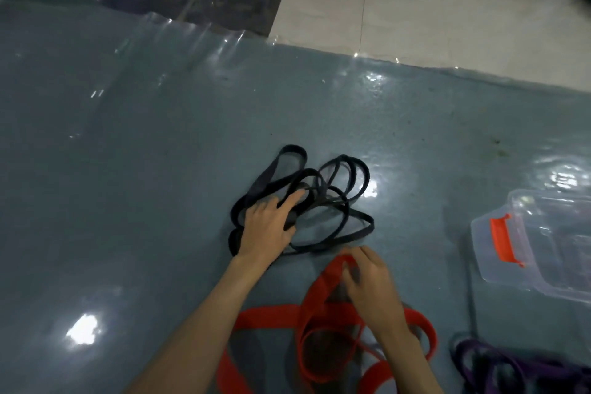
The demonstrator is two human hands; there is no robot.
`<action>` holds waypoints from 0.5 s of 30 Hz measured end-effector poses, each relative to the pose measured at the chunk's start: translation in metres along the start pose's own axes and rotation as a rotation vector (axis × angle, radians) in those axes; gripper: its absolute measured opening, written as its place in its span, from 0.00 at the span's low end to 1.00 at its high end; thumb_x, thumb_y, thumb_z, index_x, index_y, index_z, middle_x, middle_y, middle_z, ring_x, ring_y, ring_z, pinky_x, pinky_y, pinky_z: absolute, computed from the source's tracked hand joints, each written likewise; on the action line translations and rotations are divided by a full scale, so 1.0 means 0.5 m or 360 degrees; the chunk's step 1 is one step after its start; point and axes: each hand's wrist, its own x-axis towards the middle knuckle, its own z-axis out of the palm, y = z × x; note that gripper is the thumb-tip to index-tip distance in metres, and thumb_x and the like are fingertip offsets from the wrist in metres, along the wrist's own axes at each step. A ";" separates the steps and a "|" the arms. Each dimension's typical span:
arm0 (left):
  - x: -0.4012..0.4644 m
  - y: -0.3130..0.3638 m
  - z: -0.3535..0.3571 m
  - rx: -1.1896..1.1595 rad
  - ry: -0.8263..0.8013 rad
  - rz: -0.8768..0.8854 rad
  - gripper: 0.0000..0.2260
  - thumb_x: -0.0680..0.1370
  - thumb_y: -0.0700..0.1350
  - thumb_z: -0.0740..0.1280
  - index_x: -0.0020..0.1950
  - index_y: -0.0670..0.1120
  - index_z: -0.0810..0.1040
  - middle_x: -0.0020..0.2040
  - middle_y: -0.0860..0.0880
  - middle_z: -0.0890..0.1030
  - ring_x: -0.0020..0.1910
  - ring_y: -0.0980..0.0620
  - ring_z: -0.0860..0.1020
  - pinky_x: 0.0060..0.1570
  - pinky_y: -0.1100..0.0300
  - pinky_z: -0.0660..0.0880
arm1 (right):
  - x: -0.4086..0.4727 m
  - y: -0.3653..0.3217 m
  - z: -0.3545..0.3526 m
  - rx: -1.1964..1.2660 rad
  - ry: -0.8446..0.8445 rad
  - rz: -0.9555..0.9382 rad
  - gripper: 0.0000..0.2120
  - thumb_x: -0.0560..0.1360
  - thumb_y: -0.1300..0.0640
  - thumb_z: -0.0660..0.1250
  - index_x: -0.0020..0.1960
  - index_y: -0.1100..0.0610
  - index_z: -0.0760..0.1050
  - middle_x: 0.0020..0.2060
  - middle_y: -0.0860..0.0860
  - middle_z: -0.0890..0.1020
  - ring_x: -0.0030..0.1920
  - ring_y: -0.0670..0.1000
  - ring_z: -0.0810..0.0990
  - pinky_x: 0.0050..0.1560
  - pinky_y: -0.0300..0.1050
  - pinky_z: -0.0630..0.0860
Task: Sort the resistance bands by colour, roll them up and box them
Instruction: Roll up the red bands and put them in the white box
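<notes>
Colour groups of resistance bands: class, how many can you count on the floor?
3. Black bands lie mid-floor under the left hand; red bands are nearest, at the right hand; purple bands are bottom right, partly cut off.

Bands and box spread over the floor mat

One band heap [319, 201] lies behind a second heap [319, 329]; a third [499, 368] sits right of that, with the box [543, 249] behind it, all on the mat [128, 169].

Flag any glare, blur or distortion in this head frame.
Head view: bright glare patches on the glossy grey-blue floor mat; right hand motion-blurred over the wide red resistance band; left hand sharper on the tangled black resistance bands; wide-angle bending at the edges.
</notes>
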 end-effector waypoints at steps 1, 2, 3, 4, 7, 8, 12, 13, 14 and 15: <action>-0.013 0.012 -0.011 -0.0046 0.0046 0.0023 0.36 0.80 0.49 0.71 0.85 0.59 0.57 0.58 0.46 0.80 0.53 0.45 0.79 0.55 0.45 0.78 | -0.010 -0.003 -0.006 0.0012 0.0024 -0.0005 0.13 0.77 0.64 0.70 0.60 0.54 0.81 0.55 0.49 0.81 0.55 0.50 0.79 0.59 0.45 0.76; -0.026 0.023 -0.024 -0.0091 0.0087 0.0035 0.37 0.80 0.48 0.71 0.85 0.59 0.56 0.57 0.47 0.80 0.52 0.45 0.79 0.51 0.46 0.79 | -0.019 -0.004 -0.012 0.0026 0.0041 -0.0011 0.13 0.77 0.64 0.70 0.60 0.54 0.81 0.56 0.48 0.81 0.55 0.49 0.79 0.60 0.44 0.75; -0.037 0.035 -0.039 -0.0132 0.0119 0.0038 0.38 0.80 0.47 0.71 0.85 0.59 0.56 0.56 0.47 0.80 0.50 0.46 0.79 0.49 0.47 0.80 | -0.029 -0.007 -0.020 0.0045 0.0049 -0.0013 0.13 0.78 0.64 0.70 0.61 0.53 0.81 0.56 0.48 0.81 0.56 0.48 0.79 0.60 0.43 0.75; -0.049 0.047 -0.054 -0.0172 0.0145 0.0036 0.38 0.80 0.47 0.71 0.85 0.59 0.55 0.54 0.48 0.79 0.48 0.47 0.78 0.48 0.48 0.80 | -0.039 -0.009 -0.028 0.0064 0.0054 -0.0014 0.13 0.78 0.64 0.69 0.61 0.53 0.81 0.56 0.47 0.81 0.56 0.48 0.79 0.61 0.41 0.74; -0.077 0.087 -0.098 -0.0292 0.0189 0.0039 0.37 0.80 0.46 0.70 0.85 0.58 0.57 0.54 0.49 0.79 0.50 0.48 0.78 0.52 0.47 0.80 | -0.073 -0.014 -0.049 0.0108 0.0124 -0.0024 0.14 0.78 0.65 0.69 0.60 0.52 0.81 0.54 0.42 0.79 0.54 0.44 0.78 0.59 0.32 0.70; -0.086 0.101 -0.112 -0.0323 0.0195 0.0051 0.37 0.80 0.46 0.71 0.85 0.57 0.57 0.57 0.47 0.80 0.53 0.46 0.79 0.54 0.47 0.80 | -0.086 -0.016 -0.056 0.0117 0.0154 -0.0030 0.14 0.78 0.65 0.70 0.60 0.51 0.81 0.53 0.41 0.79 0.54 0.44 0.78 0.58 0.30 0.69; -0.119 0.157 -0.169 -0.0437 0.0192 0.0120 0.37 0.79 0.44 0.71 0.84 0.57 0.58 0.64 0.44 0.80 0.59 0.43 0.80 0.59 0.44 0.79 | -0.130 -0.024 -0.091 0.0173 0.0226 -0.0031 0.13 0.78 0.64 0.69 0.59 0.52 0.82 0.54 0.44 0.81 0.56 0.47 0.80 0.61 0.42 0.76; -0.131 0.173 -0.182 -0.0458 0.0198 0.0132 0.37 0.79 0.44 0.71 0.84 0.58 0.58 0.64 0.44 0.79 0.58 0.43 0.80 0.58 0.44 0.79 | -0.141 -0.026 -0.101 0.0194 0.0246 -0.0045 0.13 0.79 0.64 0.69 0.59 0.52 0.82 0.54 0.44 0.81 0.56 0.46 0.80 0.62 0.44 0.77; -0.143 0.189 -0.195 -0.0484 0.0203 0.0135 0.37 0.79 0.44 0.71 0.84 0.59 0.58 0.63 0.45 0.79 0.57 0.44 0.80 0.57 0.45 0.80 | -0.152 -0.029 -0.110 0.0210 0.0269 -0.0064 0.12 0.79 0.64 0.69 0.60 0.53 0.82 0.54 0.44 0.81 0.56 0.46 0.80 0.62 0.45 0.77; -0.156 0.205 -0.208 -0.0518 0.0205 0.0142 0.37 0.78 0.43 0.71 0.84 0.59 0.58 0.62 0.47 0.80 0.57 0.45 0.80 0.57 0.46 0.80 | -0.164 -0.033 -0.119 0.0225 0.0294 -0.0083 0.12 0.79 0.64 0.69 0.60 0.52 0.82 0.54 0.44 0.81 0.56 0.46 0.80 0.62 0.45 0.77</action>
